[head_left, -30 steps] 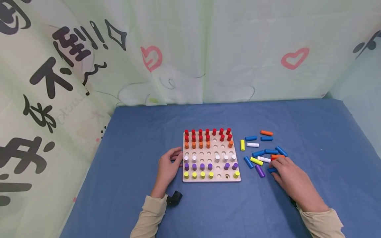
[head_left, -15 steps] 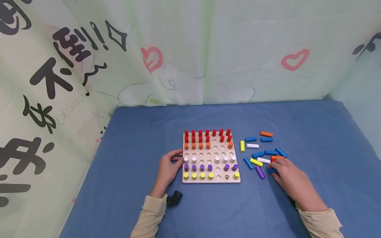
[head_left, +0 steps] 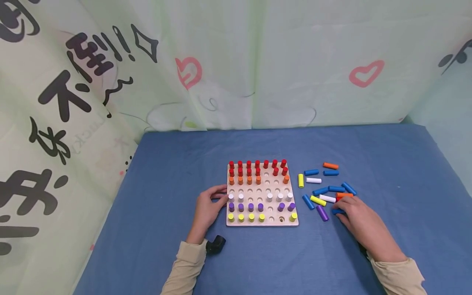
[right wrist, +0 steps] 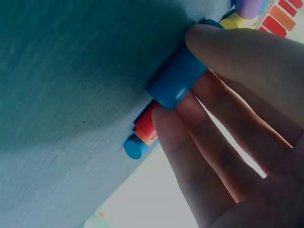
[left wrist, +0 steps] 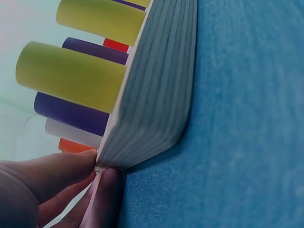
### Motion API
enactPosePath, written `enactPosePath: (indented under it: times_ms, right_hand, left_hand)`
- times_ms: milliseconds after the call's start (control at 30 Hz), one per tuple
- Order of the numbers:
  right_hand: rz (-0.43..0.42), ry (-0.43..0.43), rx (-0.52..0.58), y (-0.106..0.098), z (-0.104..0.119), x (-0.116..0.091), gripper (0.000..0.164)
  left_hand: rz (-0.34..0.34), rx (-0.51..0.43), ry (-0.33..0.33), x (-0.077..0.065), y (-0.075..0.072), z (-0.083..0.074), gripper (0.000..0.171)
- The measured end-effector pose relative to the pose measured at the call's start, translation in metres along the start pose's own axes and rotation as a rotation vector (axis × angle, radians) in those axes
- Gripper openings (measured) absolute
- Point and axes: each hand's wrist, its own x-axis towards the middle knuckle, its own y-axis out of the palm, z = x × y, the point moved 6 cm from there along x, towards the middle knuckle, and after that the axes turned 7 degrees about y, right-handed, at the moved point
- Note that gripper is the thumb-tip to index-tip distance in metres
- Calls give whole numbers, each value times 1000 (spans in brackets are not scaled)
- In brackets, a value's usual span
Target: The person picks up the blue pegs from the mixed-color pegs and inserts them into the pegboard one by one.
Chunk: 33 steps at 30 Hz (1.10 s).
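A wooden peg board [head_left: 274, 186] lies mid-table with rows of red, orange, white, purple and yellow pegs and several bare holes. My left hand [head_left: 220, 196] holds its left edge; in the left wrist view a thumb [left wrist: 52, 171] and finger pinch the board's corner [left wrist: 152, 109]. My right hand [head_left: 341, 209] is right of the board among loose pegs and pinches a blue peg [head_left: 336, 212] lying on the cloth. In the right wrist view the thumb [right wrist: 237, 52] and fingers [right wrist: 190, 156] close on that blue peg [right wrist: 178, 78].
Several loose pegs lie right of the board: blue [head_left: 320, 191], white [head_left: 313, 180], yellow [head_left: 300, 180], orange [head_left: 330, 166], purple [head_left: 322, 213]. The blue cloth table [head_left: 177, 172] ends at a printed curtain [head_left: 258, 61] behind and on the left. A small black object [head_left: 215, 246] sits by my left wrist.
My right hand has drawn back slightly toward me, uncovering more of the orange peg beside it. The left hand and the board have not moved.
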Motion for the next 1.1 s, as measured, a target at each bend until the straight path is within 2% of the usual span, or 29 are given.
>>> enactPosePath:
  times_ms: [367, 600, 833, 1100]
  right_hand:
    - [-10, 17, 17, -3, 0, 3, 23]
    - [-51, 9, 32, -7, 4, 3, 24]
    - [-17, 37, 55, -5, 7, 8, 25]
    - [-36, 16, 93, -8, 14, 13, 26]
  left_hand:
    - [-3, -2, -2, 0, 0, 1, 32]
    - [-5, -9, 1, -1, 0, 2, 32]
    - [1, -16, -10, -1, 1, 3, 37]
    - [-11, -16, -15, -1, 1, 4, 39]
